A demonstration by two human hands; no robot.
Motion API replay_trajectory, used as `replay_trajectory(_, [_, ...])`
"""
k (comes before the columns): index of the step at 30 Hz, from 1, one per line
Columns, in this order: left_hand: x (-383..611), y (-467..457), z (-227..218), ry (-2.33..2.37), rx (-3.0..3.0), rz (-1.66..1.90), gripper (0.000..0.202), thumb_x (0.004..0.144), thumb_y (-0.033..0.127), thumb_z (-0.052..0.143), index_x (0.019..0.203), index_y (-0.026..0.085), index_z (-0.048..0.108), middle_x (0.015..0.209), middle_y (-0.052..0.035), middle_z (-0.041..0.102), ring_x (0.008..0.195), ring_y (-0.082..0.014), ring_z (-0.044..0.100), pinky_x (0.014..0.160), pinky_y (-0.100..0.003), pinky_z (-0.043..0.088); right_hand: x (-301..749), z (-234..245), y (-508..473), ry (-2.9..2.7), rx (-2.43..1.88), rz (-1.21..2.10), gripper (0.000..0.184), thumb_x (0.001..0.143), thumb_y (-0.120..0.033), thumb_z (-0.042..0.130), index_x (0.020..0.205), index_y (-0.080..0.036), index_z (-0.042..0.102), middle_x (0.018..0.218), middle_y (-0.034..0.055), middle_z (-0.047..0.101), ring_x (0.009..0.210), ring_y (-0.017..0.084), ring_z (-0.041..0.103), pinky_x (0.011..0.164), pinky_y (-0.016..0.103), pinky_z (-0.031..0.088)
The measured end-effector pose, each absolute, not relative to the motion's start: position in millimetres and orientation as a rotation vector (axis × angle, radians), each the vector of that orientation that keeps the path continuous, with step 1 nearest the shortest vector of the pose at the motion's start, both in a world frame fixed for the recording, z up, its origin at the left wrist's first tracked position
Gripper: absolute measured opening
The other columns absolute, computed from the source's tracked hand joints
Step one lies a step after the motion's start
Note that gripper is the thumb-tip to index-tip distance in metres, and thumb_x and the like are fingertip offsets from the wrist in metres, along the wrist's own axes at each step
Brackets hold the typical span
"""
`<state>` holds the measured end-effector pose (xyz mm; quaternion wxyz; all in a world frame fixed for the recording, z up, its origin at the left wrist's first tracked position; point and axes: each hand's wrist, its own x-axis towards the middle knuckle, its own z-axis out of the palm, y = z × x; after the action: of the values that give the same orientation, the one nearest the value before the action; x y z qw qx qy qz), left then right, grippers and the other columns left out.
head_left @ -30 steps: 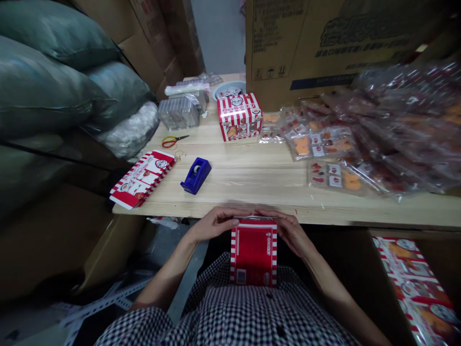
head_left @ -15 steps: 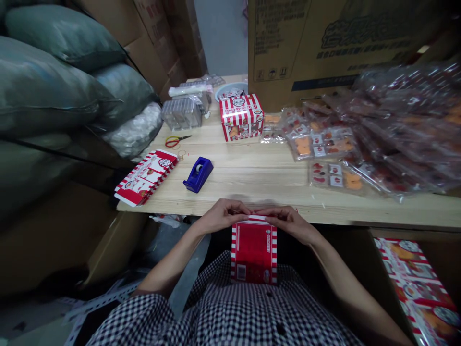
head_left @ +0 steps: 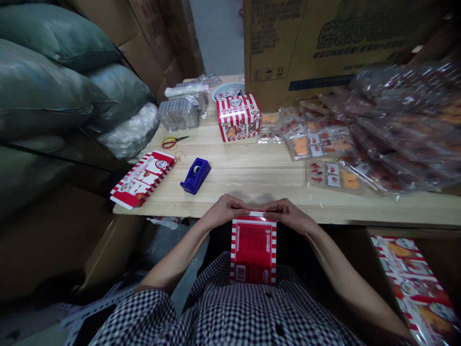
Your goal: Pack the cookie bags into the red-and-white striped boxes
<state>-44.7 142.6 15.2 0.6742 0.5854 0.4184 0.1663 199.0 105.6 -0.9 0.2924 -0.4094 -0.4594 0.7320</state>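
A red box with red-and-white striped edges (head_left: 253, 250) stands upright on my lap, just below the front edge of the wooden table (head_left: 259, 178). My left hand (head_left: 225, 211) pinches the left side of the box's top flap. My right hand (head_left: 286, 214) pinches the right side of the same flap. The fingertips of both hands nearly meet over the white flap edge. Both hands are closed on the box top.
On the table lie a blue tape dispenser (head_left: 195, 175), a stack of flat striped boxes (head_left: 142, 179), scissors (head_left: 173, 141), an assembled striped box (head_left: 238, 117), clear plastic trays (head_left: 179, 113) and several bagged snack packs (head_left: 331, 144). Big cartons (head_left: 306, 43) stand behind; sacks (head_left: 54, 81) pile at left. More striped boxes (head_left: 414, 283) sit lower right.
Both hands have come closer together at the box top and moved from flat over the flap to pinching its edge. The box stays on my lap.
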Motion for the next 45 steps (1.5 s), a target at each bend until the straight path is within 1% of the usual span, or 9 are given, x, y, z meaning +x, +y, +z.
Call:
replay_trajectory(6, [-45,141,18,0.976,1.392,0.353,0.022,0.076,0.029,0.075,0.092,0.015,0.080,0.083,-0.0074,0.079,0.067,-0.0142,0.067,0.064,-0.024,0.049,193,-7,104,-1.184,-1.152,1.894,0.025,0.068,-0.037,0.083,0.084,-0.018,0.079,0.078,0.0025,0.078,0.068,0.017,0.069,0.070,0.031,0.053])
replay_trajectory(14, [-46,131,16,0.965,1.436,0.389,0.022,0.081,0.028,0.070,0.096,0.015,0.080,0.087,-0.0086,0.079,0.071,-0.0157,0.069,0.065,-0.024,0.050,197,-8,83,-1.194,-1.108,1.824,0.031,0.081,-0.046,0.073,0.103,-0.024,0.077,0.096,0.0036,0.079,0.088,0.019,0.072,0.086,0.036,0.054])
replay_trajectory(20, [-45,139,17,0.902,1.419,0.337,0.023,0.079,0.027,0.071,0.096,0.014,0.079,0.084,-0.0077,0.078,0.069,-0.0158,0.068,0.063,-0.024,0.050,208,0,112,-1.379,-1.108,1.968,0.033,0.069,-0.044,0.083,0.091,-0.019,0.080,0.086,0.0042,0.079,0.075,0.019,0.072,0.080,0.036,0.056])
replay_trajectory(23, [-51,140,15,0.896,1.425,0.333,0.024,0.080,0.029,0.070,0.098,0.015,0.079,0.086,-0.0076,0.079,0.071,-0.0162,0.069,0.064,-0.024,0.050,201,-3,110,-1.319,-1.131,1.911,0.034,0.069,-0.045,0.083,0.091,-0.019,0.080,0.087,0.0047,0.079,0.076,0.020,0.072,0.081,0.037,0.056])
replay_trajectory(26, [-55,135,15,0.897,1.437,0.338,0.026,0.083,0.030,0.069,0.102,0.015,0.078,0.090,-0.0084,0.079,0.077,-0.0179,0.071,0.068,-0.026,0.052,195,-6,92,-1.233,-1.139,1.830,0.032,0.076,-0.047,0.078,0.095,-0.021,0.079,0.092,0.0049,0.079,0.083,0.021,0.073,0.087,0.039,0.055])
replay_trajectory(29, [-58,129,22,0.858,1.479,0.333,0.028,0.088,0.031,0.064,0.109,0.016,0.076,0.097,-0.0089,0.078,0.085,-0.0200,0.072,0.076,-0.029,0.055,195,-2,72,-1.184,-1.115,1.819,0.035,0.087,-0.050,0.068,0.110,-0.025,0.076,0.103,0.0048,0.078,0.097,0.022,0.072,0.097,0.043,0.052])
replay_trajectory(35, [-65,109,45,0.754,1.759,0.410,0.035,0.095,0.029,0.055,0.129,0.027,0.065,0.129,-0.0061,0.068,0.120,-0.0222,0.062,0.107,-0.041,0.045,206,8,49,-1.351,-1.124,1.714,0.040,0.093,-0.043,0.063,0.131,-0.031,0.064,0.132,0.0036,0.066,0.123,0.025,0.061,0.109,0.045,0.045])
replay_trajectory(39, [-67,95,40,0.859,1.766,0.523,0.039,0.093,0.030,0.061,0.132,0.027,0.061,0.133,-0.0078,0.065,0.120,-0.0215,0.062,0.106,-0.040,0.046,211,5,45,-1.406,-1.174,1.647,0.037,0.094,-0.042,0.062,0.130,-0.031,0.065,0.135,0.0035,0.064,0.126,0.026,0.059,0.111,0.045,0.043])
replay_trajectory(45, [-72,86,25,0.907,1.657,0.591,0.029,0.091,0.030,0.065,0.119,0.025,0.070,0.126,-0.0079,0.070,0.116,-0.0224,0.065,0.103,-0.040,0.049,210,1,45,-1.476,-1.175,1.589,0.033,0.095,-0.040,0.060,0.127,-0.034,0.066,0.133,0.0026,0.066,0.128,0.025,0.057,0.114,0.049,0.040])
